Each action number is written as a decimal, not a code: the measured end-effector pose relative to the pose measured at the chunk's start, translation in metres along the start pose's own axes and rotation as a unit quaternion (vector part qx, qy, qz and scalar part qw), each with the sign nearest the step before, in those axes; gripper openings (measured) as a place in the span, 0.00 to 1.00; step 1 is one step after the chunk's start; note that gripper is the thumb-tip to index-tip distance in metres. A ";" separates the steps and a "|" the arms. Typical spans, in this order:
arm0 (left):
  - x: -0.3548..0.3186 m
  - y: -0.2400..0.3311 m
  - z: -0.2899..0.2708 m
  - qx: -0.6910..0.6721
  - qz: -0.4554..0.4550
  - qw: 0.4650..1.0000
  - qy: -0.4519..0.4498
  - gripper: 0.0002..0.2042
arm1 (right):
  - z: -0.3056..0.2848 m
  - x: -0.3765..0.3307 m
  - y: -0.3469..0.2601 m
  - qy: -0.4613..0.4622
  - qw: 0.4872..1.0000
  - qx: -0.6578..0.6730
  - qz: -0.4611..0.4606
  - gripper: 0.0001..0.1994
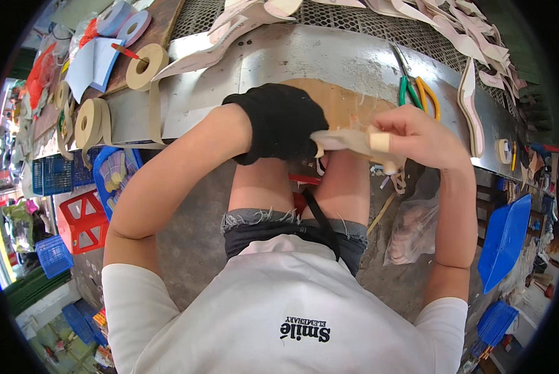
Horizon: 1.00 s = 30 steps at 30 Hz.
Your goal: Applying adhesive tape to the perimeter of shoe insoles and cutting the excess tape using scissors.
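- Head view: left hand [279, 121] in a black glove, closed on one end of a pale shoe insole piece [345, 140]; right hand [416, 134], bare with a taped finger, pinches the other end. Hands close together, both clamped on the piece.
- Insole piece sits in the air above the knees, just in front of the metal bench [329, 59] edge, not resting on it.
- Handling, my read: thin, light, flexible sheet; bends easily, likely creases if folded hard. Not fragile, not slippery. Best held at both ends near the edges, as now.
- Nearby: green and yellow-handled pliers [416, 93] on the bench, tan tape rolls [145, 65] at left, more cut insole pieces [473, 109] at right, clear plastic bag [413, 227] by the right knee.
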State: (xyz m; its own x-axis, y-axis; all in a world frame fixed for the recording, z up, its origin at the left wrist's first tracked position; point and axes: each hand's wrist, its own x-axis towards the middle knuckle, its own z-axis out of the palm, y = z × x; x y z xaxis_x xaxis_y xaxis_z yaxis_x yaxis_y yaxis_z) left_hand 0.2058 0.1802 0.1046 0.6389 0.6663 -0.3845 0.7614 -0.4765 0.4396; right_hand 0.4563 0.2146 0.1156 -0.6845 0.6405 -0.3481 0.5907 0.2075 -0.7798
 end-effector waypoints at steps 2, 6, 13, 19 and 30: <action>-0.019 0.005 -0.008 -0.014 -0.014 0.999 -0.029 0.19 | -0.008 -0.004 -0.013 -0.042 0.984 0.172 0.013 0.11; -0.055 0.007 -0.018 -0.162 -0.031 0.986 0.005 0.21 | -0.023 -0.012 -0.029 0.018 0.980 0.198 -0.002 0.10; -0.085 0.009 0.010 -0.487 -0.034 0.869 0.087 0.21 | 0.036 -0.036 -0.016 0.102 0.871 0.481 -0.013 0.10; -0.074 0.014 0.036 -0.675 0.036 0.707 0.209 0.22 | 0.107 -0.024 -0.031 0.272 0.806 0.514 -0.109 0.06; -0.024 0.054 0.039 -0.689 0.054 0.561 0.456 0.19 | 0.118 0.005 -0.056 0.411 0.855 0.284 -0.136 0.07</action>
State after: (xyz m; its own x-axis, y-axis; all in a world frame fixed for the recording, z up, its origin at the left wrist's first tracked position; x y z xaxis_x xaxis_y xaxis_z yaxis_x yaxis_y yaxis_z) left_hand 0.2357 0.1158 0.1060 -0.1269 0.9919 0.0041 -0.4850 -0.0657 0.8720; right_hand 0.3694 0.1196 0.0962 -0.0938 0.9778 0.1876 -0.0056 0.1879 -0.9822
